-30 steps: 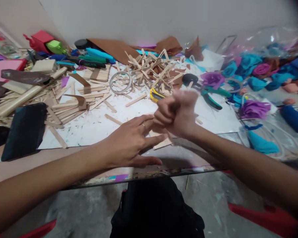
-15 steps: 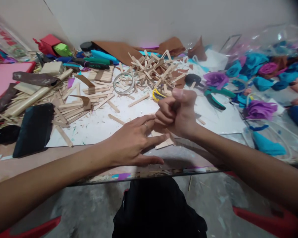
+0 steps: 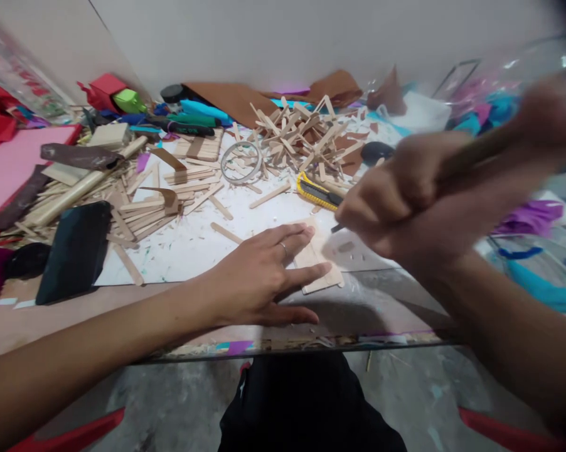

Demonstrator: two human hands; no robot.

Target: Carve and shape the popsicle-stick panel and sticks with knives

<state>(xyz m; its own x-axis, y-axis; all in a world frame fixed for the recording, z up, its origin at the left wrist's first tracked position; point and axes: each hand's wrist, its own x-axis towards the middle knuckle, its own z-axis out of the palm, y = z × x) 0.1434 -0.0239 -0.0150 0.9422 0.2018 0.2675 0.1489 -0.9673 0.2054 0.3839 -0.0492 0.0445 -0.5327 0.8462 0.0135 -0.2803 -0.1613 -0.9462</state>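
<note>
My left hand [image 3: 268, 273] lies palm down with its fingers stretched and spread over a small flat panel of pale craft sticks [image 3: 323, 285] near the table's front edge. Closer to the camera, my right hand [image 3: 419, 194] is wrapped round a slim stick-like tool [image 3: 475, 150]. A dark tip shows below those fingers, pointing down towards the panel but apart from it. Motion blur hides the tool's exact kind. Just behind the right hand's fingers lies a yellow and black box cutter [image 3: 315, 190].
Loose craft sticks [image 3: 292, 132] are heaped at the back on white paper [image 3: 165, 251]. A tape roll [image 3: 240, 162] stands in front of them. At left are a black phone [image 3: 76, 251] and more sticks. Purple crepe paper [image 3: 528, 216] lies at right.
My right hand has moved right and up, away from my left hand, and the tool in it now shows. More of the panel and box cutter is uncovered. My left hand keeps its place.
</note>
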